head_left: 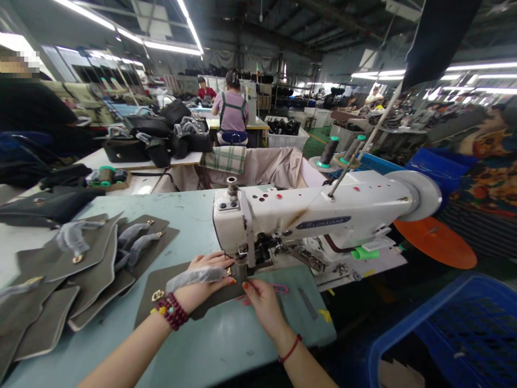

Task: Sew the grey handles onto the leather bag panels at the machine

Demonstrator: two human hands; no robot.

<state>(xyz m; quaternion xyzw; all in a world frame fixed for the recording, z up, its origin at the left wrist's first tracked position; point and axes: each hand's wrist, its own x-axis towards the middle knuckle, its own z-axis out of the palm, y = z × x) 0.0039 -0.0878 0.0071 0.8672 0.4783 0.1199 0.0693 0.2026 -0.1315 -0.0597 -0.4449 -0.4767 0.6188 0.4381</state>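
A dark grey bag panel [155, 285] lies on the table, its inner edge under the needle end of a white sewing machine [299, 210]. A handle wrapped in clear plastic [194, 277] with gold-coloured rings is on the panel. My left hand [208, 277] rests flat on the panel beside the handle, fingers stretched towards the needle area. My right hand [262, 302] pinches the panel's near right edge between thumb and fingers. A pink looped tool [280, 289] shows partly from beneath my right hand; its kind is unclear.
Grey panels with wrapped handles [92, 269] are piled on the left. Dark bags [157, 134] stand on a table beyond. A blue plastic basket [444, 328] sits at lower right, near an orange disc [436, 242]. Thread cones [329, 151] stand behind the machine. Other people work farther back.
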